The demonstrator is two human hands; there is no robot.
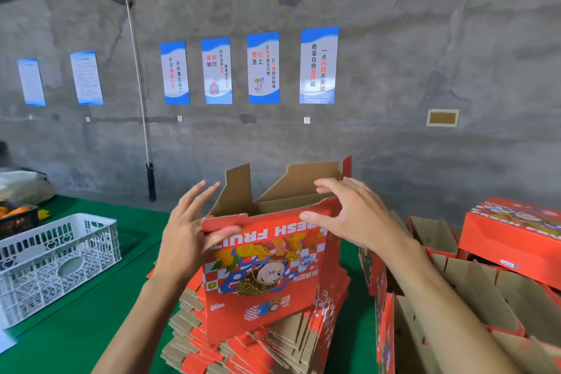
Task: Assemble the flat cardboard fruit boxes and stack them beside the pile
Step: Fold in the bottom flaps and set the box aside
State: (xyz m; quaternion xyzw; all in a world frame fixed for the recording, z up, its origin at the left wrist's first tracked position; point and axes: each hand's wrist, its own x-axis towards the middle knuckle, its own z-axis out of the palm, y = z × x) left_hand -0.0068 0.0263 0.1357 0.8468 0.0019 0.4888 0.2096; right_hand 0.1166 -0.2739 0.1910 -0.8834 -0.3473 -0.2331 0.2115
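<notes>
A red printed fruit box (267,276) stands opened on top of the pile of flat boxes (258,346), its brown top flaps sticking up. My left hand (188,231) grips the box's upper left corner, thumb on the red front panel. My right hand (349,212) is at the upper right edge, thumb on the front and fingers curled over the rim. To the right, assembled boxes (473,307) stand with open tops, and a closed red box (513,240) lies on them.
A white plastic crate (54,264) sits on the green table (79,340) at left, with a dark tray of oranges (15,215) behind it. A grey concrete wall with posters (318,65) stands behind the table.
</notes>
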